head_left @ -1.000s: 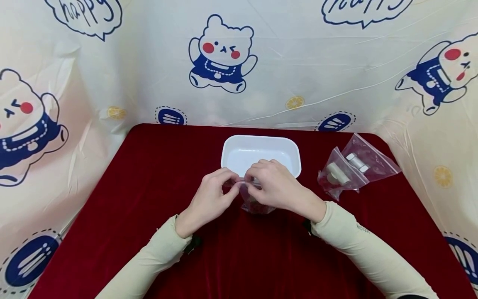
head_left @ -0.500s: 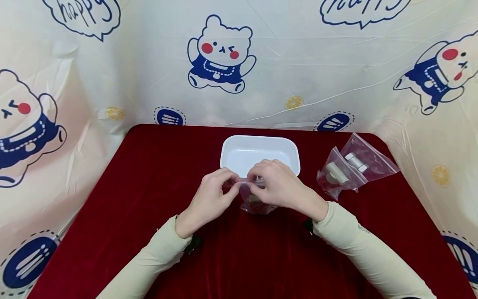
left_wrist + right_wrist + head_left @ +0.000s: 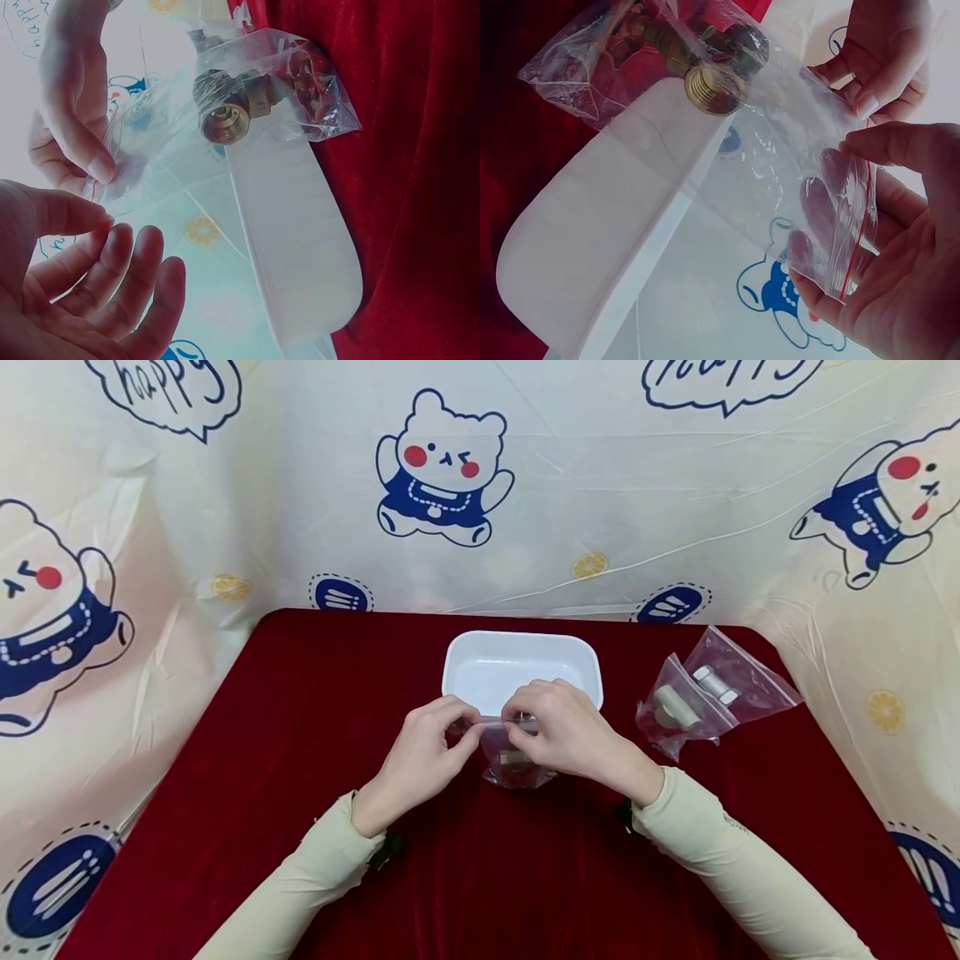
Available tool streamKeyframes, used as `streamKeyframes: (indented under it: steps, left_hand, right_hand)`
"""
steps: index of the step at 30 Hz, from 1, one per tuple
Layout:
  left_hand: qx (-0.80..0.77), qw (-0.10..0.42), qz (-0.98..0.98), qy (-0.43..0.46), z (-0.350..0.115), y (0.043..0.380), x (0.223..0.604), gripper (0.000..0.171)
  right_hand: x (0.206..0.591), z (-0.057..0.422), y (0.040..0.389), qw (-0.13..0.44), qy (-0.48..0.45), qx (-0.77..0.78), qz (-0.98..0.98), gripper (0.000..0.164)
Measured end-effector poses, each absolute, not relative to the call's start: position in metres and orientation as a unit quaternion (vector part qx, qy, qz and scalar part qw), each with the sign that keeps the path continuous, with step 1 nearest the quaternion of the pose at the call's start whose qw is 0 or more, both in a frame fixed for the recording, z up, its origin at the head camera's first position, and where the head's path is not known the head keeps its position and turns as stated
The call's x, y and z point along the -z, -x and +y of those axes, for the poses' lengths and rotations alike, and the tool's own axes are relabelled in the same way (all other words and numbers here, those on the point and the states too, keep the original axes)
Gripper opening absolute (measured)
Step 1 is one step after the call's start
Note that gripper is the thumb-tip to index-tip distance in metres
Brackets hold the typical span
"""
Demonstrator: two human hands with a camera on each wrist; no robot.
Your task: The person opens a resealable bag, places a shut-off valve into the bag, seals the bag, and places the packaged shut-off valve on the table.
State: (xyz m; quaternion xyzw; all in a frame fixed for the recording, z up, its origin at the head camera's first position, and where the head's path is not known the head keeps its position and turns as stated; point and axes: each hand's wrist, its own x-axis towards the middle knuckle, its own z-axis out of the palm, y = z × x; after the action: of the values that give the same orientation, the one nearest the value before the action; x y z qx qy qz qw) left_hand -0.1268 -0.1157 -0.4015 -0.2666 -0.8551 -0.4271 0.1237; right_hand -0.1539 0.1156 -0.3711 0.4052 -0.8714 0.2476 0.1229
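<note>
Both hands hold the top of a clear zip-lock bag point(image 3: 519, 777) upright, close over the red cloth. Inside, toward its bottom, lies a brass threaded pipe fitting point(image 3: 225, 120), its round threaded mouth showing in both wrist views. My left hand point(image 3: 422, 753) pinches the left end of the bag's top edge between thumb and forefinger. Farther right along that edge, my right hand point(image 3: 564, 731) pinches the seal strip between thumb and fingers. The red line of the seal runs by the right hand's fingers in the right wrist view.
Just behind the hands stands a white tray point(image 3: 480, 670). At the right lie two more zip-lock bags: a nearer bag point(image 3: 716, 720) with a cream-coloured part point(image 3: 677, 708), and a farther bag point(image 3: 765, 693) with a white cylindrical part point(image 3: 716, 685). A printed curtain point(image 3: 300, 485) surrounds the table.
My right hand has slid slightly right along the bag's top edge, so more of the bag and the fitting shows. The left hand has stayed in place.
</note>
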Motion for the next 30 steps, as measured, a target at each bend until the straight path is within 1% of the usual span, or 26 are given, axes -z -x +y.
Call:
streamKeyframes:
  steps: [8, 15, 25, 30]
  left_hand:
    - [0.424, 0.126, -0.856, 0.267, -0.116, 0.127, 0.402, 0.004]
    - [0.426, 0.123, -0.856, 0.267, -0.115, 0.127, 0.401, 0.004]
    - [0.422, 0.122, -0.858, 0.266, -0.115, 0.127, 0.399, 0.006]
    - [0.424, 0.119, -0.858, 0.266, -0.115, 0.127, 0.4, 0.005]
  right_hand:
    - [0.372, 0.122, 0.151, 0.116, -0.382, -0.25, -0.882, 0.001]
    - [0.372, 0.125, 0.15, 0.128, -0.382, -0.25, -0.881, 0.006]
    - [0.372, 0.133, 0.151, 0.124, -0.377, -0.264, -0.879, 0.004]
    - [0.374, 0.138, 0.151, 0.13, -0.378, -0.273, -0.875, 0.008]
